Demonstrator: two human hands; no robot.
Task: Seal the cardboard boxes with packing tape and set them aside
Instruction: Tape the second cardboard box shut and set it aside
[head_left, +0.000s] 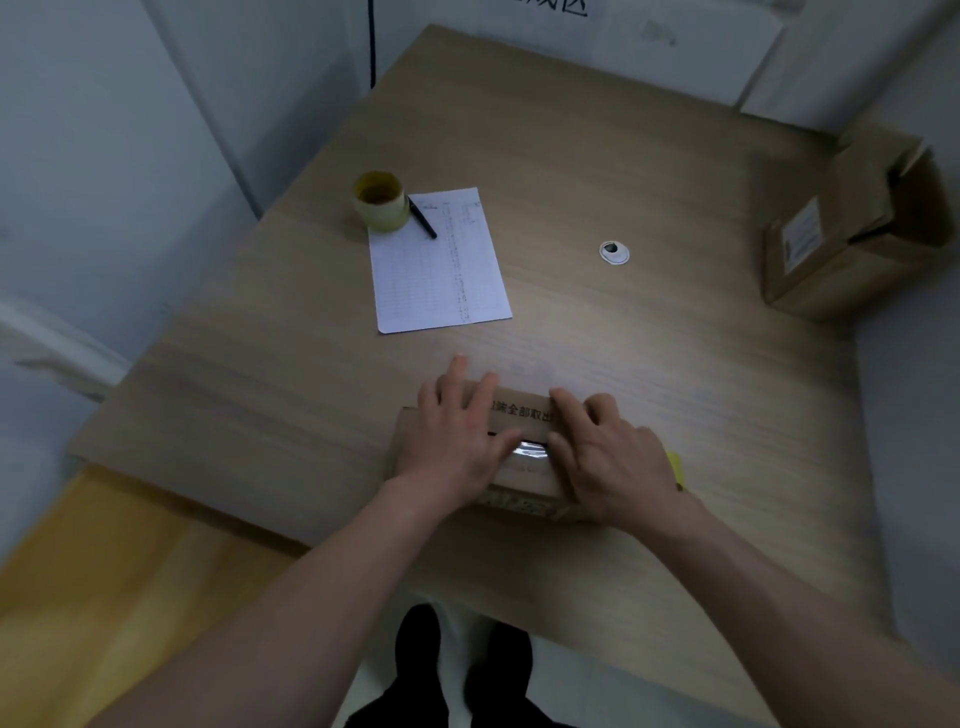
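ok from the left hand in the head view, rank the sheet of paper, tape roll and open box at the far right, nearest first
From the left hand:
1. sheet of paper, just beyond it.
2. tape roll, at the paper's far left corner.
3. open box, far right table edge.

Both bare forearms extend forward from the lower edge of the view and converge. Left hand (457, 431): palm down, fingers straight and spread, pointing away from the body. Right hand (608, 452): palm down, fingers extended and angled toward the left hand, almost meeting it.
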